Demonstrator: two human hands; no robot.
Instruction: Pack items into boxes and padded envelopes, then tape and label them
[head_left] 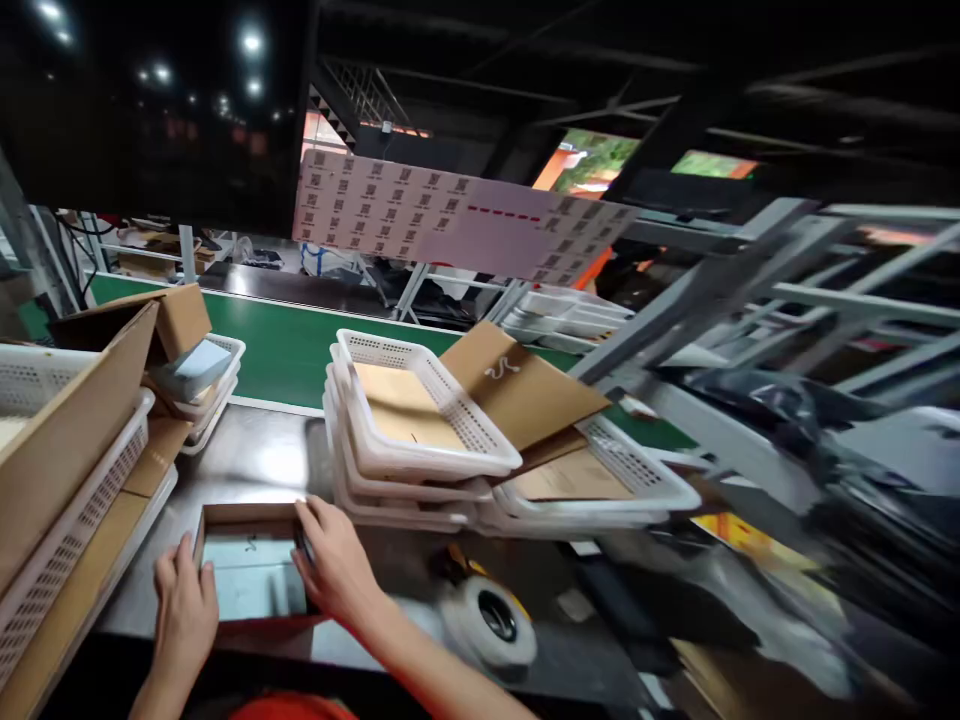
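Note:
An open cardboard box sits on the metal table near its front edge, with a pale blue flat item lying inside. A small dark squiggle shows on the blue surface. My left hand grips the box's left wall, fingertips over the rim. At the opposite side, my right hand is closed around the right wall near the far corner. Something dark shows under its fingers, too little to make out. The right forearm crosses the table's front edge.
White baskets holding cardboard stand stacked beyond my right hand. More baskets and cardboard crowd the left. A tape roll lies right of my forearm. A green conveyor belt runs behind, below a hanging code sheet. Plastic bags blur at right.

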